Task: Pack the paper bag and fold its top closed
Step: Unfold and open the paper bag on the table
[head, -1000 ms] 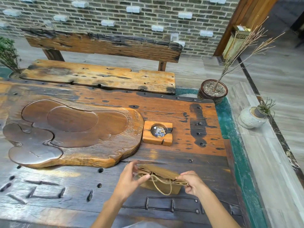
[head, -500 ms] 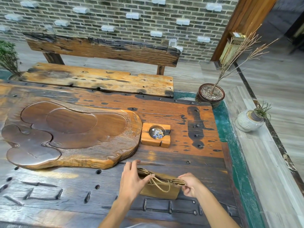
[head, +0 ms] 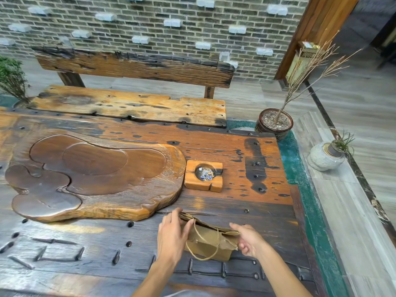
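Both hands are pinching the paper bag (head: 209, 243) top: left hand (head: 172, 236) on one corner, right hand (head: 248, 240) on the other. Bag is sitting between them on the table (head: 267, 213). Since a moment ago, its upper edge is lying flatter, handle (head: 201, 255) hanging forward; closing fold appears underway.

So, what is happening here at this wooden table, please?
A person is working on a small brown paper bag that stands on the dark wooden table. The left hand holds the left end of the bag's top, and the right hand pinches the right end. The top edge looks pressed nearly flat, with a twine handle hanging down the front. What is inside cannot be seen. A wooden ashtray and a carved wooden tea tray sit further back, untouched.
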